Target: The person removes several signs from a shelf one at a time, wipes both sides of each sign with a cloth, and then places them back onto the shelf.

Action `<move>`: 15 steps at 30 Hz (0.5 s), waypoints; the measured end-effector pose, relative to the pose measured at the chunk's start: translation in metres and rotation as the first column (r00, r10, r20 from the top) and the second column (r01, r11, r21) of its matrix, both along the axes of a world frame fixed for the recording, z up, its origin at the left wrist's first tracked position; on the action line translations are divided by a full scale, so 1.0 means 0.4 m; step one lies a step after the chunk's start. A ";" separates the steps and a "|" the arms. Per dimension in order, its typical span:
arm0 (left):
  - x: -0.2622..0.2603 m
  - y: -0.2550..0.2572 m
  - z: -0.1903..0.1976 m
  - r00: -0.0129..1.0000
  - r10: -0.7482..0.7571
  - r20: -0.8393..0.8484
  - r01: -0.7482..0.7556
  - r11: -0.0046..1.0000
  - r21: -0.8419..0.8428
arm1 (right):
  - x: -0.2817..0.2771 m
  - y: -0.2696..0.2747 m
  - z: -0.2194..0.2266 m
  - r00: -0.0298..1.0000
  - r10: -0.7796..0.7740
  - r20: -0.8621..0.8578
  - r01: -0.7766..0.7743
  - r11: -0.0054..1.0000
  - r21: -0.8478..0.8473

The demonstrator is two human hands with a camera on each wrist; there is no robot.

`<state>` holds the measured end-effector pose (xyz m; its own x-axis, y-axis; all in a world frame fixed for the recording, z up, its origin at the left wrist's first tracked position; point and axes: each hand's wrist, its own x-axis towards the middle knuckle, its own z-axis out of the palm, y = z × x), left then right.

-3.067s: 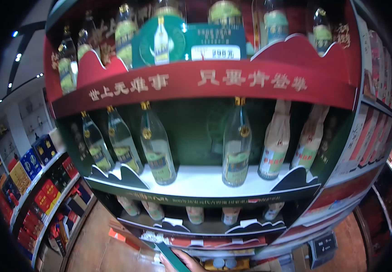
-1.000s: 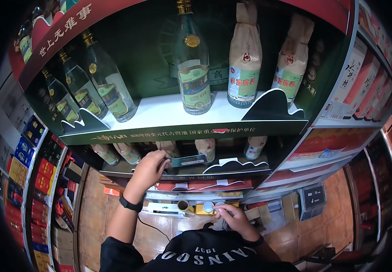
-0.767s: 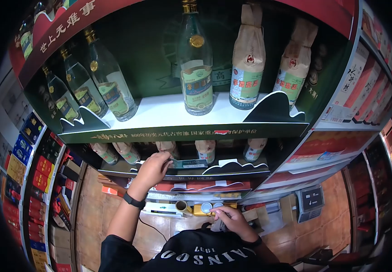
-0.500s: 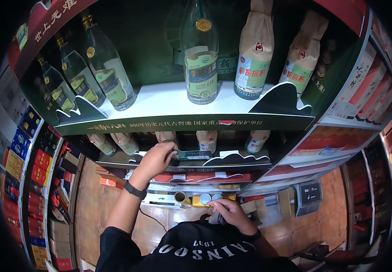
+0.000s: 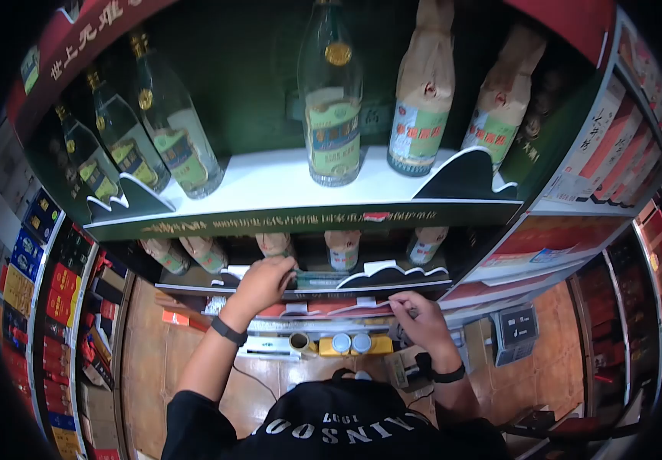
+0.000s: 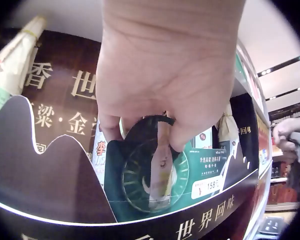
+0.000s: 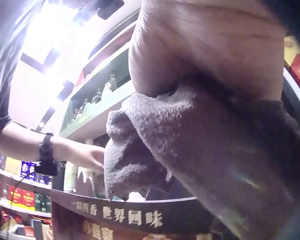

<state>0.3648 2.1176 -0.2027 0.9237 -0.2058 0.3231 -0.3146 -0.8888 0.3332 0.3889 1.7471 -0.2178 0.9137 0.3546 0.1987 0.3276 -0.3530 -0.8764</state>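
Observation:
My left hand (image 5: 266,284) reaches to the lower bottle shelf and pinches the top edge of a green price card (image 6: 205,167). The card, with a bottle picture and a white 158 tag, stands upright behind the shelf's dark front lip (image 6: 190,222). Fingers and thumb (image 6: 179,132) are on either side of its raised round part. A paper-wrapped bottle (image 5: 274,244) is just behind that hand. In front of the shelf, to the right, my right hand (image 5: 427,330) holds a bunched grey cloth (image 7: 200,140), which hangs down from the fingers.
Glass bottles (image 5: 332,126) and paper-wrapped bottles (image 5: 421,115) stand on the white shelf above. Dark peaked cutouts (image 5: 465,172) edge the shelves. Below are a yellow box (image 5: 381,345) with two round lids and a brown cup (image 5: 298,341). A dark device (image 5: 515,333) stands at right.
Since the oldest frame, the card has gone up onto the lower shelf in my left hand. My right hand has risen rightward from above the yellow box to the shelf front.

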 end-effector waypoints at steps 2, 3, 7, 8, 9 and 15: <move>0.001 0.002 -0.002 1.000 -0.004 0.011 0.004 1.000 -0.008 | 0.060 -0.012 0.044 0.998 -0.028 -0.050 0.027 0.999 -0.033; 0.001 0.001 -0.003 1.000 -0.008 0.007 0.008 1.000 -0.016 | 0.086 -0.022 0.057 1.000 0.007 -0.010 -0.007 1.000 -0.011; -0.002 -0.009 0.005 0.999 -0.048 -0.006 0.047 0.997 -0.055 | 0.168 -0.024 0.086 0.999 -0.009 0.031 0.014 0.983 -0.182; -0.001 -0.011 0.004 0.997 -0.070 0.019 0.072 0.995 -0.066 | 0.183 -0.027 0.077 0.999 0.001 0.044 0.009 0.977 -0.211; -0.001 -0.015 0.008 0.997 -0.075 0.020 0.076 0.995 -0.062 | 0.200 -0.028 0.066 0.998 0.010 0.061 0.005 0.971 -0.240; -0.026 -0.030 0.038 1.000 0.004 -0.019 -0.004 1.000 0.005 | 0.249 -0.024 -0.003 0.995 0.098 -0.001 -0.093 0.939 -0.330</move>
